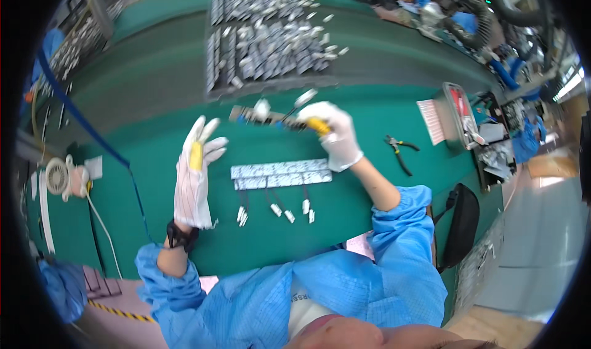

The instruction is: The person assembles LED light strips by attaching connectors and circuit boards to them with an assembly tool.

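My right hand [332, 133], in a white glove with a yellow patch, is closed on the right end of a narrow circuit board strip [266, 116]. The strip is dark and blurred, with a white part on it. A white connector [306, 97] on a dark lead sticks up beside that hand. My left hand [200, 167], gloved too, is open with fingers stretched, left of the strip and apart from it. Below the strip lies a pale, printed-looking panel [281, 174], its dark wires running toward me and ending in several white connectors [275, 210].
Beyond the green mat [363, 220], a dark conveyor belt [381, 53] carries rows of wired boards [271, 47]. Cutting pliers [401, 152] lie to the right, near a metal bin [454, 115] and a paper [430, 122]. A small fan [60, 178] stands left; a blue cord [86, 121] hangs nearby.
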Available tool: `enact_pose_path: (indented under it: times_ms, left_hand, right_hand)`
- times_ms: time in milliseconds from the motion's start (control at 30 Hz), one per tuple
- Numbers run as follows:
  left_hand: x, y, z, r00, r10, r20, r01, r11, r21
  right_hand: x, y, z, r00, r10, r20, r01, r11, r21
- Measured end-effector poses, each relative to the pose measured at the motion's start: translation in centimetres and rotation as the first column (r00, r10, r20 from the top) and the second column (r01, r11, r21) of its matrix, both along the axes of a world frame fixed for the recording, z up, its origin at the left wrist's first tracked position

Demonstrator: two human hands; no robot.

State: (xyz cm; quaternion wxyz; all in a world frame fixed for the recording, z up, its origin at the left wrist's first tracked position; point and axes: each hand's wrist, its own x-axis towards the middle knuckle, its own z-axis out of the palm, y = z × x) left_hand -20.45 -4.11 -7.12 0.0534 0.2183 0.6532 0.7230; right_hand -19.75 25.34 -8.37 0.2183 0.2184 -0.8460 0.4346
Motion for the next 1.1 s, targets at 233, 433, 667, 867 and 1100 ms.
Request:
enact_pose_path:
  times_ms: [233,433,667,867,1100]
  left_hand:
    - [1.9,1.2,1.7,0.884,-0.137,0.448,0.019,0.966,0.257]
    - [2.0,-0.3,2.3,0.944,-0.001,0.330,-0.029,0.996,0.084]
    - [1.6,-0.3,1.9,0.957,0.027,0.288,-0.005,0.997,-0.076]
    - [0.9,0.1,1.0,0.976,0.123,0.178,-0.083,0.972,-0.219]
    - [0.1,-2.0,-1.7,0.983,0.026,-0.180,-0.048,0.992,-0.120]
  right_hand:
    - [1.4,-3.0,4.2,0.927,0.220,-0.304,-0.078,0.906,0.417]
    - [0.6,-2.8,4.6,0.964,-0.029,-0.265,0.076,0.983,0.168]
    - [0.9,-0.9,3.2,0.688,0.425,0.588,-0.119,0.866,-0.486]
    - [0.7,-0.2,2.1,0.942,0.202,0.269,-0.117,0.947,-0.299]
    - [0.3,-0.3,1.7,0.941,0.172,0.291,-0.056,0.928,-0.369]
